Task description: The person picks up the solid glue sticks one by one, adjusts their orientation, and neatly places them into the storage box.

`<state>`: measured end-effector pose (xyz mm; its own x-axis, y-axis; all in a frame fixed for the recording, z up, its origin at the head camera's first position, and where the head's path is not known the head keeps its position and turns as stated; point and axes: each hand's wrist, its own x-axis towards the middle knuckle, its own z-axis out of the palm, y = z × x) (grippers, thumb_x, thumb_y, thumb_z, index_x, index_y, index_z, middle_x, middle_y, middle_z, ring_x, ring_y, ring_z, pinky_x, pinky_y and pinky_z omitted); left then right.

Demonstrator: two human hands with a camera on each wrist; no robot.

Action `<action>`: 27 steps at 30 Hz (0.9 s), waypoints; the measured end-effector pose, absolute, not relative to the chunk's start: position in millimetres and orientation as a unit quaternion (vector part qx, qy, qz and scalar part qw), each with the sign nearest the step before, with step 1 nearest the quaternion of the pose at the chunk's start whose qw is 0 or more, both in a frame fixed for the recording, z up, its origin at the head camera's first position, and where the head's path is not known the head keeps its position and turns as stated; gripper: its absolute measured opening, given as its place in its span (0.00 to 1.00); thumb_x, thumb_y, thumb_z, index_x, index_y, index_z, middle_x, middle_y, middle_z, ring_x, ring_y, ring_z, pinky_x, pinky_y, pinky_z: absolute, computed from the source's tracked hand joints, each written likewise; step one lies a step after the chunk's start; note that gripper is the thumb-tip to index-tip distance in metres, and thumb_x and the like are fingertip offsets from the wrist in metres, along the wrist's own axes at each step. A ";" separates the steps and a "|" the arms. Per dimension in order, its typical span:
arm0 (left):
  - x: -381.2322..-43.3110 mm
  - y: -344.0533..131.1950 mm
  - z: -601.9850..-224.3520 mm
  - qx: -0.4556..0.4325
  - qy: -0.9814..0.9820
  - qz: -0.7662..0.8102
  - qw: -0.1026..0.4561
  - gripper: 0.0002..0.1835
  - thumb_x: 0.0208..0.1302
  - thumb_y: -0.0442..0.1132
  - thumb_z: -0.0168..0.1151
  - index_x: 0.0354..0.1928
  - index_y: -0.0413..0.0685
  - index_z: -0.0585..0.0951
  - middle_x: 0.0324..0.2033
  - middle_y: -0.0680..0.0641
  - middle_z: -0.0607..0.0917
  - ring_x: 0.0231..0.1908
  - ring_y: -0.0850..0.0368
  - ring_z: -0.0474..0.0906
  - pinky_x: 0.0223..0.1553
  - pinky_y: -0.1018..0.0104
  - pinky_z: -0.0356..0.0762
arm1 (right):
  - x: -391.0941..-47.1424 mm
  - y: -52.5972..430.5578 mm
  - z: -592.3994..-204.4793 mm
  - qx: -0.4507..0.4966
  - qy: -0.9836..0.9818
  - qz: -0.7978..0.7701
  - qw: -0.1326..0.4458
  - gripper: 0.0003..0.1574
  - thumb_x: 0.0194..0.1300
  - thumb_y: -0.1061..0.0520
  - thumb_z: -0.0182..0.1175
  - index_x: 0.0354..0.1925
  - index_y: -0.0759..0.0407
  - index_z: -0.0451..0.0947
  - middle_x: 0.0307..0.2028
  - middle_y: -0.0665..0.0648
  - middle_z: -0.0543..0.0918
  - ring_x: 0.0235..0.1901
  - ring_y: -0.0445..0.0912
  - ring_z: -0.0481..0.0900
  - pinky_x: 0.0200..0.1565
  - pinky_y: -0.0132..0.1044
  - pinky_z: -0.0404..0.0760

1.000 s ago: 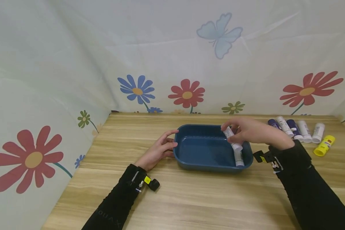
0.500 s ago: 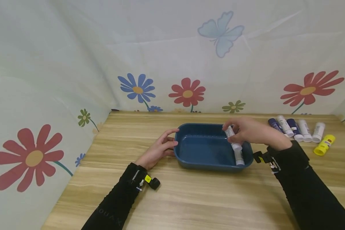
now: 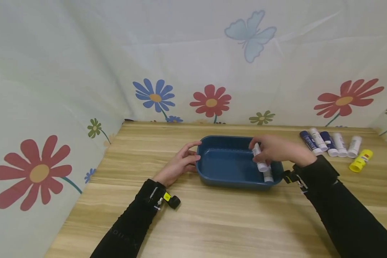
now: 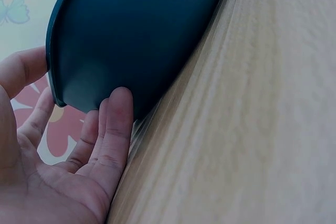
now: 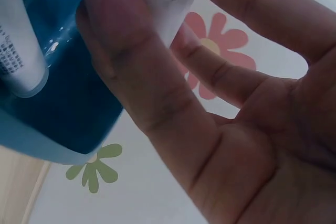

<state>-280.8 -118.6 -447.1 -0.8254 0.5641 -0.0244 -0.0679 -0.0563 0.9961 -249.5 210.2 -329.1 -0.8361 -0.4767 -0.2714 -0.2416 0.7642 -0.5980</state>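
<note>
My right hand (image 3: 275,150) pinches a white glue stick (image 3: 262,166) over the right end of a dark blue rectangular bin (image 3: 235,184). The held stick tilts, its lower end in front of another white glue stick (image 3: 268,176) lying inside the bin. In the right wrist view, fingers hide much of the held glue stick (image 5: 170,1), and the other glue stick (image 5: 21,61) shows at left. At the bin's left end, my left hand (image 3: 177,165) touches the outside. The left wrist view shows its fairly straight fingertips (image 4: 121,103) against the bin's outer wall (image 4: 121,40).
Several dark blue and white glue sticks (image 3: 340,145) lie side by side at the back right of the wooden table (image 3: 213,222). A yellow glue stick (image 3: 361,160) lies just right of them. A flowered white sheet (image 3: 180,43) hangs behind the table.
The right hand has tipped the held glue stick slightly, its lower end shifting a little left within the bin. The left hand stays against the bin. The head view has shifted slightly.
</note>
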 end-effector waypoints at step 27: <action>-280.4 -119.4 -444.3 0.205 0.651 0.697 0.220 0.27 0.70 0.44 0.57 0.68 0.65 0.64 0.51 0.37 0.69 0.40 0.46 0.78 0.48 0.55 0.80 | -262.2 184.0 -321.8 -0.137 0.937 -0.155 0.282 0.26 0.58 0.65 0.64 0.52 0.73 0.69 0.33 0.63 0.78 0.21 0.49 0.82 0.28 0.43 0.84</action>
<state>-280.4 -119.4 -444.3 -0.8186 0.5743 -0.0007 -0.0399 -0.0557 0.9976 -262.2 184.0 -321.8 -0.8032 -0.3447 -0.4858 -0.1693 0.9140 -0.3687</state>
